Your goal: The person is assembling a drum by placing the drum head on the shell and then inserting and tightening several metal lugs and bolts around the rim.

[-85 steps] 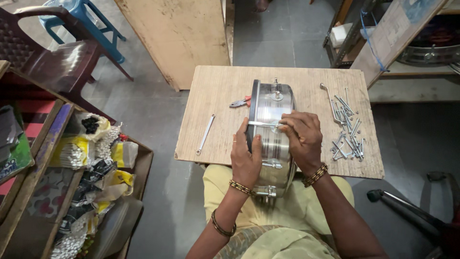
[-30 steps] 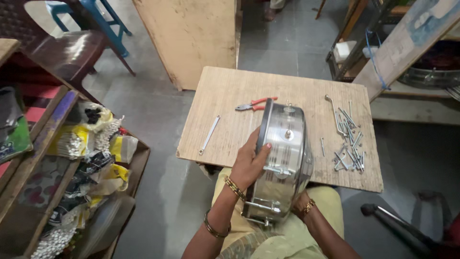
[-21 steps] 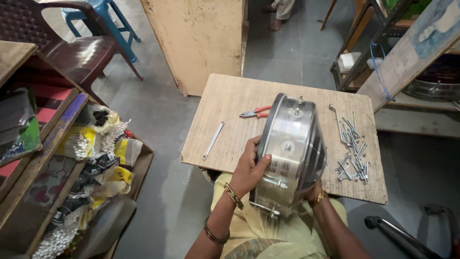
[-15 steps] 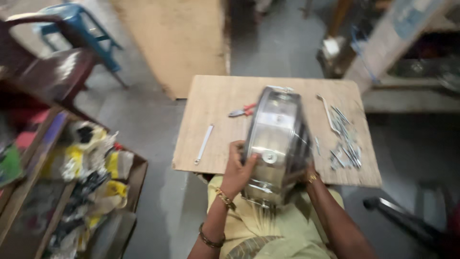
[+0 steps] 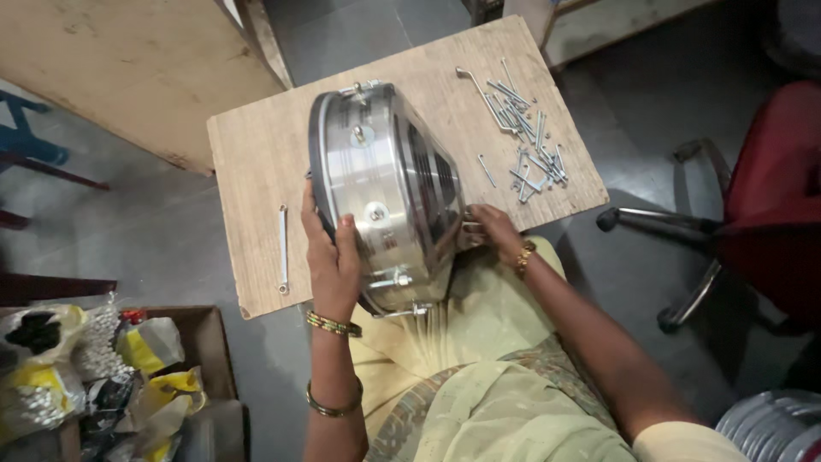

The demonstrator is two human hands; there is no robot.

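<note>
Fingers of the left hand (image 5: 332,261) clasp the tilted steel drum (image 5: 385,192); right hand (image 5: 489,231) grips its lower rim.

I have one view only, from the head camera, looking steeply down from close above my lap onto the wooden board (image 5: 256,171). It takes in both forearms, surrounding floor and a red chair (image 5: 770,188) at right.

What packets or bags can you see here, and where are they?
Yellow plastic packets: bottom left, crumpled, in a brown box.
Clear bag of silvery small parts: beside them, lumpy.
Yellow-and-black bag: far left edge.
No signs or screens in view.
</note>
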